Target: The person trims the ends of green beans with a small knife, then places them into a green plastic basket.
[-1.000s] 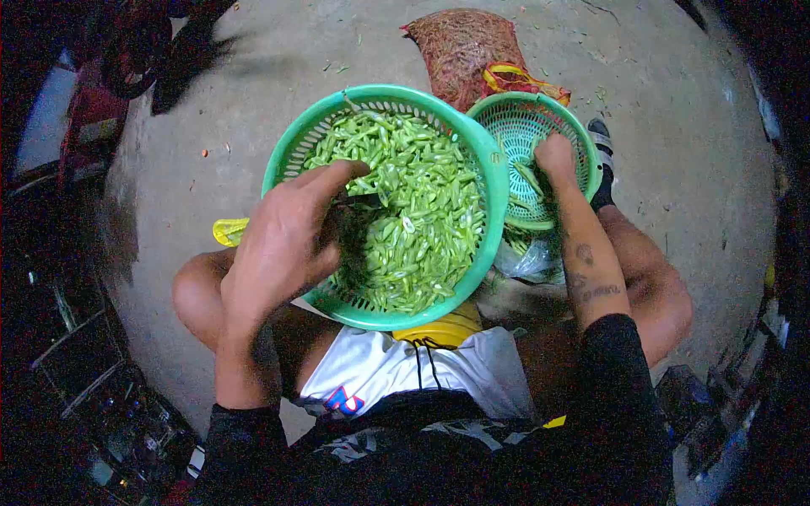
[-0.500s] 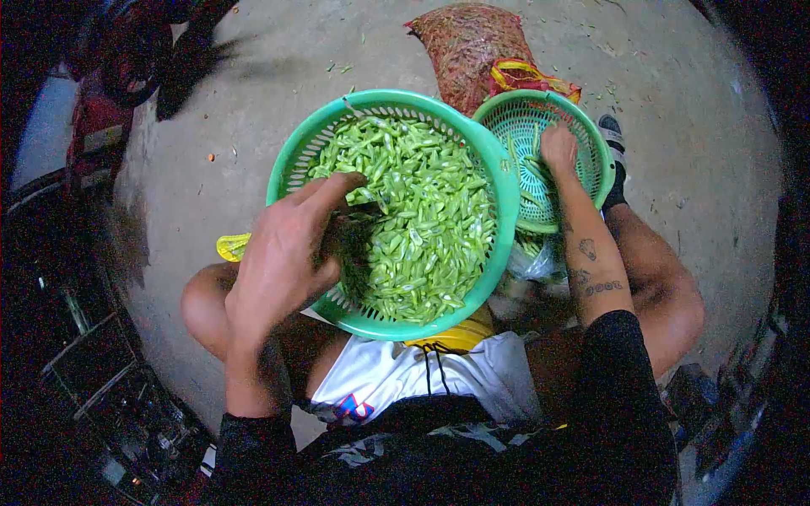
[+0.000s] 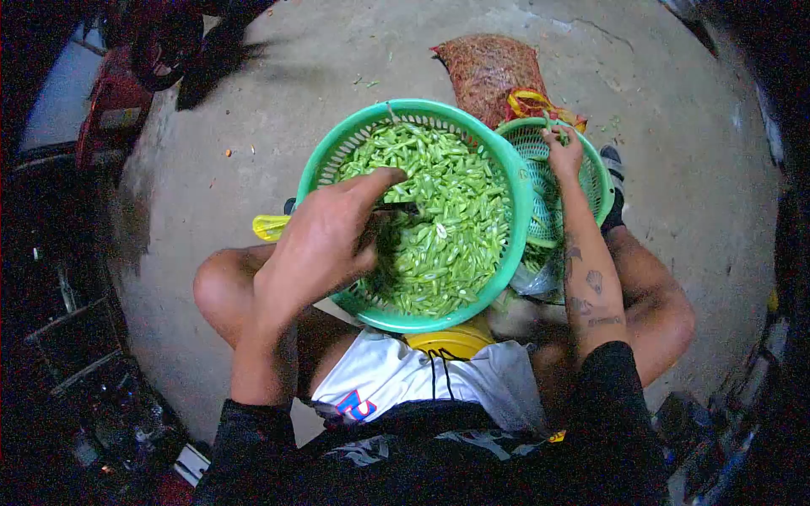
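A large green plastic basket (image 3: 521, 215), heaped with cut green bean pieces (image 3: 439, 253), rests in front of my lap. My left hand (image 3: 325, 236) is over its left side, fingers curled around what looks like a small knife; only its dark blade (image 3: 395, 207) shows. To the right stands a smaller green basket (image 3: 603, 190) with a few long green beans (image 3: 553, 207) inside. Above its far rim my right hand (image 3: 565, 156) pinches green beans (image 3: 547, 121), their ends sticking up past the fingertips.
Behind the small basket lies a full red mesh sack (image 3: 489, 72) with a yellow-and-red edge. A clear plastic bag (image 3: 536, 282) sits below the small basket. Something yellow (image 3: 270, 227) shows left of the big basket. Dark machinery stands at the far left.
My right hand has come up from inside the small basket to above its rim, with beans in its fingers. My left hand stays over the big basket with the blade. The view has shifted slightly.
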Tool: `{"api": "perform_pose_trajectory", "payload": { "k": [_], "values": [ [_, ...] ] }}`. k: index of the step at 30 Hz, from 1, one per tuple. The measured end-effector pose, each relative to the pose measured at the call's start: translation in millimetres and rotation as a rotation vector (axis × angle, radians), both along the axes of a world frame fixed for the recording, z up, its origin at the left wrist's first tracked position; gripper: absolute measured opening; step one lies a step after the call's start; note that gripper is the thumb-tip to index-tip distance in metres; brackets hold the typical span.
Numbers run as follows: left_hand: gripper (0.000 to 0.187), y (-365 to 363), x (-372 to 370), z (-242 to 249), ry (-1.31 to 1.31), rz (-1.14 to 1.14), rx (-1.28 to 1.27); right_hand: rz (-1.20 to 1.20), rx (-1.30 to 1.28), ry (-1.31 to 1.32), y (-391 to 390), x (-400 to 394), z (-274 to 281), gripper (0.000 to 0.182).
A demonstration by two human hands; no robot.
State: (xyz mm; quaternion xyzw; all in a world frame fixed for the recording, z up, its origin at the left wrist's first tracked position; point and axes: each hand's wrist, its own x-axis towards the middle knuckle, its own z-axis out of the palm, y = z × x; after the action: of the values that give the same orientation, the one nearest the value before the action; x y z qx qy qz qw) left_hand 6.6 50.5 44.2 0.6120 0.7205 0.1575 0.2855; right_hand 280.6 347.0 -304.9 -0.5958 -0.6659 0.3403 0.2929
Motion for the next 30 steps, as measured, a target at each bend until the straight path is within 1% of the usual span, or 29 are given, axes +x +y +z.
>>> {"api": "perform_pose_trajectory", "payload": {
  "k": [1, 3, 4, 5, 7, 9, 10, 11, 12, 13, 14, 15, 16, 17, 19, 20, 21, 23, 25, 27, 28, 30],
  "values": [
    [0.073, -2.5, 1.7, 3.1, -0.004, -0.028, 0.002, 0.010, 0.019, 0.000, 1.9, -2.8, 12.6, 0.040],
    [0.072, -8.0, 4.1, 11.0, -0.031, -0.028, 0.009, -0.161, -0.143, 0.452, 3.3, -9.7, 39.1, 0.032],
    [0.067, -11.3, 3.4, 6.7, -0.045, -0.072, 0.088, -0.167, -0.302, 0.583, 5.4, -11.0, 54.7, 0.029],
    [0.062, -14.9, 3.0, 2.2, -0.059, -0.118, 0.166, -0.153, -0.285, 0.579, 6.2, -10.3, 71.0, 0.029],
    [0.060, -21.1, 2.4, -2.6, -0.076, -0.105, 0.207, -0.093, -0.389, 0.891, 0.9, -12.4, 119.3, 0.027],
    [0.059, -25.9, 1.1, -4.4, -0.134, -0.092, 0.250, -0.054, -0.339, 0.844, -5.6, -11.0, 161.8, 0.026],
    [0.049, -26.8, 1.7, -4.1, -0.138, -0.058, 0.273, -0.021, -0.300, 0.715, -8.1, -10.5, 177.3, 0.026],
    [0.049, -27.2, 1.3, -2.1, -0.139, -0.045, 0.294, 0.013, -0.262, 0.585, -11.5, -9.8, 192.3, 0.025],
    [0.045, -27.9, 0.7, 0.6, -0.152, 0.005, 0.244, 0.045, -0.280, 0.519, -23.8, -10.7, 213.3, 0.023],
    [0.041, -28.6, -1.3, 2.8, -0.166, 0.057, 0.192, 0.068, -0.274, 0.513, -42.0, -14.5, 236.7, 0.023],
    [0.034, -29.4, -4.5, -8.8, -0.150, 0.062, 0.367, 0.088, -0.293, 0.489, -65.9, -20.4, 260.6, 0.022],
    [0.034, -30.3, -5.3, -7.5, -0.150, 0.088, 0.374, 0.112, -0.315, 0.462, -91.0, -26.1, 277.4, 0.022],
    [0.033, -30.3, -5.4, -5.4, -0.292, 0.120, 0.344, 0.155, -0.327, 0.510, -115.7, -30.6, 286.4, 0.023],
    [0.033, -29.9, -5.9, -5.0, -0.434, 0.152, 0.311, 0.198, -0.346, 0.557, -139.6, -33.3, 291.6, 0.024],
    [0.034, -23.9, -8.8, -34.2, -0.601, 0.083, 0.371, 0.292, -0.332, 0.490, -176.6, -35.5, 294.3, 0.020],
    [0.037, -25.9, -5.5, -32.5, -0.723, 0.064, 0.284, 0.328, -0.395, 0.519, -200.0, -40.8, 302.5, 0.021],
    [0.038, -30.8, -1.3, -27.3, -0.757, 0.043, 0.271, 0.336, -0.435, 0.489, -220.6, -46.6, 312.2, 0.022],
    [0.039, -33.7, 0.3, -40.2, -0.706, -0.031, 0.287, 0.413, -0.426, 0.525, -240.9, -51.0, 297.9, 0.023],
    [0.038, -36.5, 0.6, -47.5, -0.752, 0.005, 0.261, 0.435, -0.472, 0.532, -254.8, -53.9, 301.3, 0.024],
    [0.035, -38.4, -4.0, -50.8, -0.585, -0.058, 0.293, 0.453, -0.475, 0.553, -260.7, -52.4, 304.8, 0.026],
    [0.033, -40.2, -4.4, -51.9, -0.596, -0.030, 0.316, 0.429, -0.585, 0.508, -258.6, -46.4, 306.8, 0.027],
    [0.034, -43.6, -8.6, -52.7, -0.616, -0.009, 0.301, 0.455, -0.626, 0.504, -259.3, -38.7, 303.3, 0.026]
  ]
}}
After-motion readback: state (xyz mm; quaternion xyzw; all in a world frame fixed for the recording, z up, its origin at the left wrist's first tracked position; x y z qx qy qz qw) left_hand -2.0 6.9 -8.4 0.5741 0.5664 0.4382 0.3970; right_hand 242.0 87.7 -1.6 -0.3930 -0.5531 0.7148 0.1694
